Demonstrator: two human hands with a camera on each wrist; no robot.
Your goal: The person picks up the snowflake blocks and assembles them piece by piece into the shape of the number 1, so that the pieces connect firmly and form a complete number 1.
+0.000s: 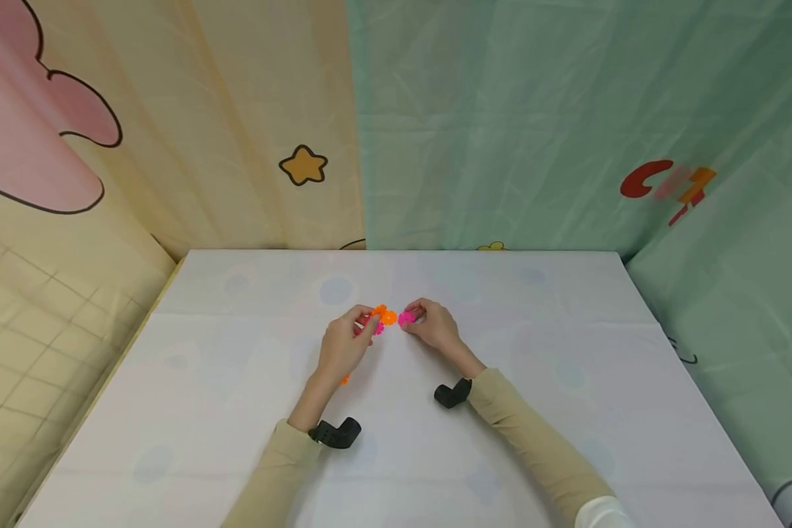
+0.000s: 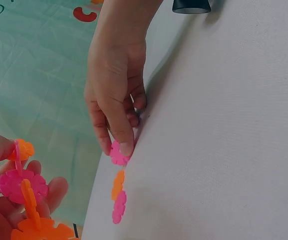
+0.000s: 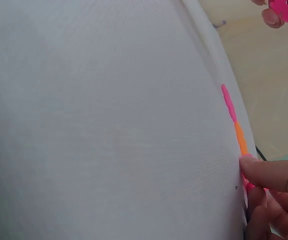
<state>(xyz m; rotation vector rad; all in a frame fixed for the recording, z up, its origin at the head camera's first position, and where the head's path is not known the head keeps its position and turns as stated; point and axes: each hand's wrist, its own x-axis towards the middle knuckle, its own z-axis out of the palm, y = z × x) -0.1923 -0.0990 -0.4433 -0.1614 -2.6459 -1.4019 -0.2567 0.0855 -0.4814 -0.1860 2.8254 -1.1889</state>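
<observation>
My left hand (image 1: 345,345) holds a chain of slotted, flower-edged plastic discs in orange and pink. In the left wrist view, a pink disc (image 2: 21,186) of this chain stands before its fingers, with a large orange disc (image 2: 41,230) below. Between thumb and fingertips, my right hand (image 1: 433,324) pinches a pink disc (image 2: 118,154). An orange disc (image 2: 118,185) and another pink disc (image 2: 119,207) line up from it, seen edge-on in the right wrist view. Both hands are close together over the table. An orange disc (image 1: 345,379) shows from under the left wrist.
A white cloth with pale dots covers the table (image 1: 534,440). Printed curtains (image 1: 501,132) hang behind it and at both sides. Each wrist wears a black camera, such as the left one (image 1: 336,433).
</observation>
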